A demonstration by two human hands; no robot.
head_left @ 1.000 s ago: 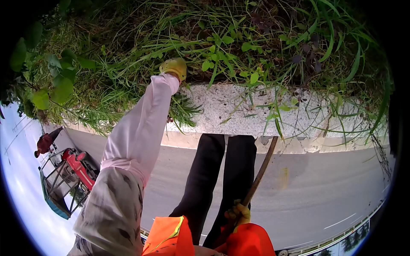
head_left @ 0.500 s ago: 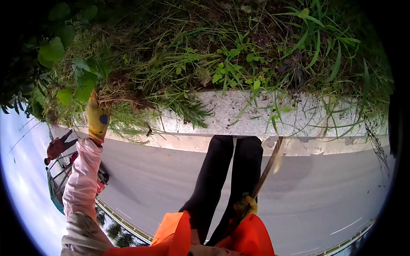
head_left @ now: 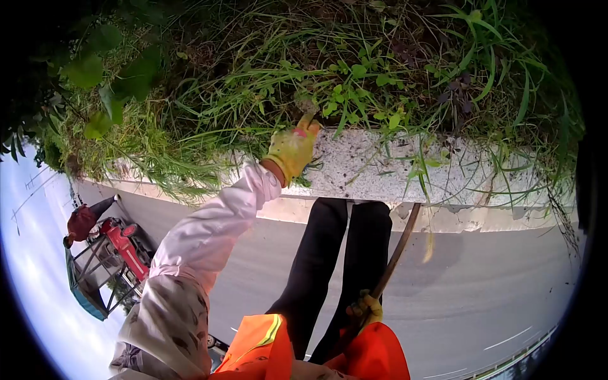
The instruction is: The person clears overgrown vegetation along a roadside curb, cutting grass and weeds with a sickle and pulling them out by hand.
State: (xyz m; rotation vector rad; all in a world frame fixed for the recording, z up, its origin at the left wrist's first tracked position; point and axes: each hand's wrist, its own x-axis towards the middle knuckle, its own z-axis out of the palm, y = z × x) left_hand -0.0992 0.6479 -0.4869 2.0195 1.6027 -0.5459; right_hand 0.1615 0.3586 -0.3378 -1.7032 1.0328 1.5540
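My left hand point(head_left: 292, 152), in a yellow glove with reddish fingertips, is over the pale stone curb point(head_left: 392, 166), where the grass point(head_left: 253, 104) meets it. Its fingers look partly stretched out toward the grass edge; the tips are partly among the blades. Leaves of a low green weed point(head_left: 303, 181) stick out from under the palm. Lower down, close to my right leg, my right hand point(head_left: 366, 308), also gloved, is closed round a long wooden handle point(head_left: 399, 249). The handle slants up to the curb, and its far end is hidden there.
Beyond the curb lies a grey road point(head_left: 481, 278). On the left, a person in a dark red top point(head_left: 80, 223) is beside a red vehicle point(head_left: 126, 248) with a green canopy point(head_left: 88, 294). Broad leaves point(head_left: 85, 71) overhang at upper left.
My left hand has moved right along the curb, from a clump of dry grass to the weed near the middle. My right hand keeps its grip on the handle.
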